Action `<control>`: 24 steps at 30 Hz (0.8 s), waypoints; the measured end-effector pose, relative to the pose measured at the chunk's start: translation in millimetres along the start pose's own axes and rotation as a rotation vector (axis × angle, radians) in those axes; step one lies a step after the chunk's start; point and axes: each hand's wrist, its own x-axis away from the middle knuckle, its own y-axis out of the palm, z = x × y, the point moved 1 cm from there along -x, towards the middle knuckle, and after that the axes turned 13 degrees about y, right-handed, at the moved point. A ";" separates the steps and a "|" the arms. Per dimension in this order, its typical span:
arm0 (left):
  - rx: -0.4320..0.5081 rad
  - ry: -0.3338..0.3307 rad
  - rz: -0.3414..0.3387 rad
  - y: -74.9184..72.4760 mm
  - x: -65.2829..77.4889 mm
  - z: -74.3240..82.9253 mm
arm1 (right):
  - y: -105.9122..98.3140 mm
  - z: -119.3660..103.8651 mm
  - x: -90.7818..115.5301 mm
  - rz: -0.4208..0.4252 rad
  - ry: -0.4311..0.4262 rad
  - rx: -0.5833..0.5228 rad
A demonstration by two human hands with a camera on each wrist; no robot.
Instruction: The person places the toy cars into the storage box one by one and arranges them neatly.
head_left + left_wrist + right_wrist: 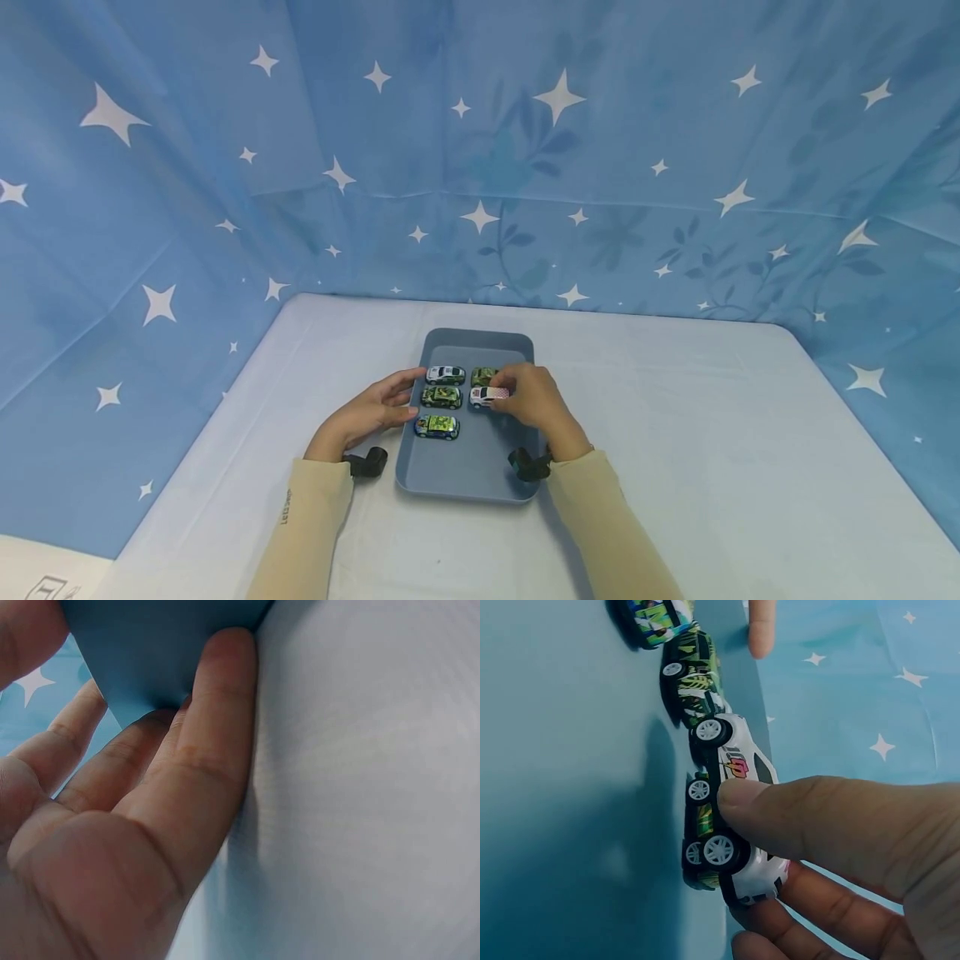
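Observation:
My right hand (534,396) pinches a white toy car (739,761) with pink marks between thumb and fingers, over the right half of a blue-grey tray (472,467). Just behind that car is a green toy car (482,377), partly hidden by the hand. Down the tray's left side stand a white-and-green toy car (446,375), a green camouflage toy car (442,397) and a brightly patterned toy car (437,427). At the tray's left wall my left hand (371,408) rests with fairly straight fingers (217,727) touching the outside.
A white cloth (712,433) covers the table around the tray. Behind and to the left hangs a blue curtain (420,167) with white stars. A pale printed item (52,571) lies at the lower left corner.

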 end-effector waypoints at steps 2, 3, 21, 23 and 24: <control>-0.001 -0.001 0.000 -0.3 0.0 -0.5 | 1.7 -0.6 0.1 0.000 0.007 0.003; 0.000 -0.001 0.000 -0.4 0.0 -0.8 | 2.5 -0.7 -0.3 0.002 0.009 0.004; 0.010 -0.009 0.005 -0.3 -1.6 -0.5 | 14.1 -3.5 -0.8 0.056 -0.023 0.129; 0.010 -0.007 0.005 -0.3 -1.8 -1.0 | 15.1 -3.4 -0.6 0.063 -0.023 0.133; 0.013 -0.009 0.008 -0.5 -1.9 -1.5 | 15.6 -3.3 -0.4 0.066 -0.024 0.135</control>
